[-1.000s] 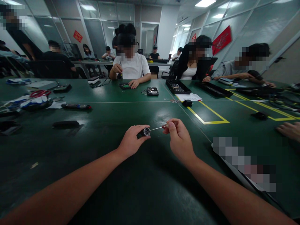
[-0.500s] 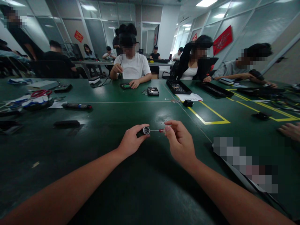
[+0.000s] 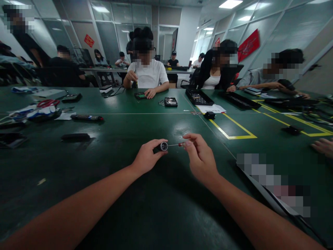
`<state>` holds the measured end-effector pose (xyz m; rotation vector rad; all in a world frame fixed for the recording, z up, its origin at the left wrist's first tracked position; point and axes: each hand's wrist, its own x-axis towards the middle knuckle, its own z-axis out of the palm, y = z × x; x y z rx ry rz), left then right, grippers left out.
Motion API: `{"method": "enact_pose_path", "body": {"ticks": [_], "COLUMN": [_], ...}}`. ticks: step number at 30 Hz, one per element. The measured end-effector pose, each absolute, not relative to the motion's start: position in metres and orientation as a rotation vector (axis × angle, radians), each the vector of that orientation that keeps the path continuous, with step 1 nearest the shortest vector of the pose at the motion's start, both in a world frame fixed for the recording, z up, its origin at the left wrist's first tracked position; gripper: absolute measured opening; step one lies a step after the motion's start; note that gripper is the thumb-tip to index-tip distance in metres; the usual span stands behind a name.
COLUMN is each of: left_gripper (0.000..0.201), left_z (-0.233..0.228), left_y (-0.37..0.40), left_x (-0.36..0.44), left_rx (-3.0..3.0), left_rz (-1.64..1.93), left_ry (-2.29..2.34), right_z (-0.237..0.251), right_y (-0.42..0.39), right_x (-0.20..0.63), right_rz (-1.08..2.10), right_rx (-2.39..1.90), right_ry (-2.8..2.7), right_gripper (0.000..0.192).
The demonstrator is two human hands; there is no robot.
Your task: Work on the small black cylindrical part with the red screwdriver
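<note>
My left hand (image 3: 147,158) grips a small black cylinder with a silver end (image 3: 163,146), held just above the green table (image 3: 125,194). My right hand (image 3: 200,158) pinches a thin screwdriver with a red handle (image 3: 179,144). Its metal shaft points left and its tip meets the silver end of the cylinder. Both forearms reach in from the bottom of the view.
A black flat piece (image 3: 75,137) and a dark pen-like tool (image 3: 87,118) lie to the left. A small black box (image 3: 209,115) sits by yellow floor-tape lines (image 3: 234,130). Several people sit across the table with trays (image 3: 199,97). Another person's hand (image 3: 322,146) rests at the right edge.
The screwdriver shaft has levelled out and my right hand has shifted slightly down and left. My left hand keeps the cylinder nearly in place.
</note>
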<state>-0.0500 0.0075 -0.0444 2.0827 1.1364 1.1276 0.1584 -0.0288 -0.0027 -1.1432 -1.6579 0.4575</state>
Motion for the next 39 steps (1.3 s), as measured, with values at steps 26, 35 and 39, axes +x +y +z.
{"method": "enact_pose_path", "body": {"ticks": [26, 35, 39], "left_gripper": [0.037, 0.042, 0.040], "left_z": [-0.037, -0.043, -0.040], "left_y": [0.013, 0.013, 0.010], "left_x": [-0.056, -0.053, -0.052], "left_rx": [2.232, 2.219, 2.229], "left_rz": [1.170, 1.145, 1.140], "left_ry": [1.184, 1.164, 1.158], "right_z": [-0.014, -0.015, -0.014], "right_y": [-0.008, -0.012, -0.016], "right_x": [0.156, 0.152, 0.152], "right_rz": [1.118, 0.824, 0.766], "right_rx": [-1.046, -1.075, -1.100], "right_ry": [-0.991, -1.197, -1.307], "right_gripper": [0.024, 0.021, 0.019]}}
